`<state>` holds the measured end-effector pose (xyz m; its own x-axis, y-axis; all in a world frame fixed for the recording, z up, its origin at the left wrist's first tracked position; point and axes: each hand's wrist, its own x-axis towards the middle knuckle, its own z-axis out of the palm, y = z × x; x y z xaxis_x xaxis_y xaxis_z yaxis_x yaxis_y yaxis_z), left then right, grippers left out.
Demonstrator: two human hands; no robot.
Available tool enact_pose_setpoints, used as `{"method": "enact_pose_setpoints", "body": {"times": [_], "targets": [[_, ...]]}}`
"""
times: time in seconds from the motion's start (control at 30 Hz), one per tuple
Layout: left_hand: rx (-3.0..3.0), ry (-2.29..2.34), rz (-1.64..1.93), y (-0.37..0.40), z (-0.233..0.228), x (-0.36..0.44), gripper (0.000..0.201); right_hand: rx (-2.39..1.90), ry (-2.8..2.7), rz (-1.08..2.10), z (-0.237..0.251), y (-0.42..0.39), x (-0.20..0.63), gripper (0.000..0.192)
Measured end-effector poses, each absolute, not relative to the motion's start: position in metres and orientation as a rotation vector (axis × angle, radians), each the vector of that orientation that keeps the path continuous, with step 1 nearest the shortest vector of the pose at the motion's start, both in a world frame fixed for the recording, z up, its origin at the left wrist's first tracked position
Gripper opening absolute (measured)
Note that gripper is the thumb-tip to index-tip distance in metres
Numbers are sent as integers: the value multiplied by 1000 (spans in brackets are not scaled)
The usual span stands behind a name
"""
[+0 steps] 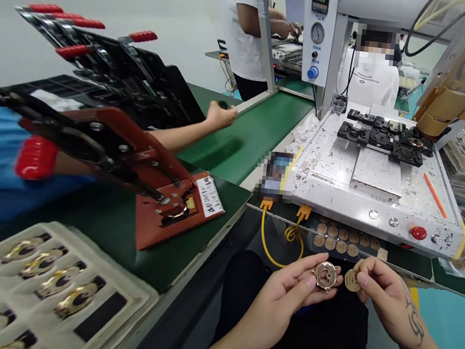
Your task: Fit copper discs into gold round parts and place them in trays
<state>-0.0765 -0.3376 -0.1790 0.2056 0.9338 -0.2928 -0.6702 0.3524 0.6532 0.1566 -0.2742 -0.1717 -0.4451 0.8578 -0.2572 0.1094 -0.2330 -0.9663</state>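
Note:
A gold-rimmed watch case point(325, 276) rests in my left hand point(291, 285), its thumb and fingers closed around the edge. Close beside it, my right hand point(381, 287) pinches a round tan sticker point(352, 280) with small dark print. The sticker and the case are a short gap apart, above my lap. Under the machine's front edge lies a sheet of similar round stickers point(336, 238).
A white press machine point(378, 219) with black fixtures point(388, 137) stands ahead. A red clamp fixture point(177, 213) and a tray of gold watch cases point(117, 301) are at left. A co-worker's arm point(182, 135) reaches over the green conveyor point(259, 121). Yellow cables point(265, 240) hang below.

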Motion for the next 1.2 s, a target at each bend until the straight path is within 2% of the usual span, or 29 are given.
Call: {"method": "enact_pose_setpoints", "body": {"times": [0.3,0.57,0.77,0.97,1.2], "targets": [[338,755,1149,-337,-178,-78,48,-1141,-1427,1788,-180,-269,151,34],[284,734,1141,-334,-175,-77,45,-1121,-1376,1765,-180,-269,150,32],[367,780,1155,-338,-182,-77,49,-1108,-1559,1711,-169,-265,144,35],[496,838,1141,-338,-182,-72,51,-1132,-1716,1667,-157,-266,129,27],[505,850,1161,-340,-182,-71,52,-1155,-1725,1609,-159,-271,119,28]]}}
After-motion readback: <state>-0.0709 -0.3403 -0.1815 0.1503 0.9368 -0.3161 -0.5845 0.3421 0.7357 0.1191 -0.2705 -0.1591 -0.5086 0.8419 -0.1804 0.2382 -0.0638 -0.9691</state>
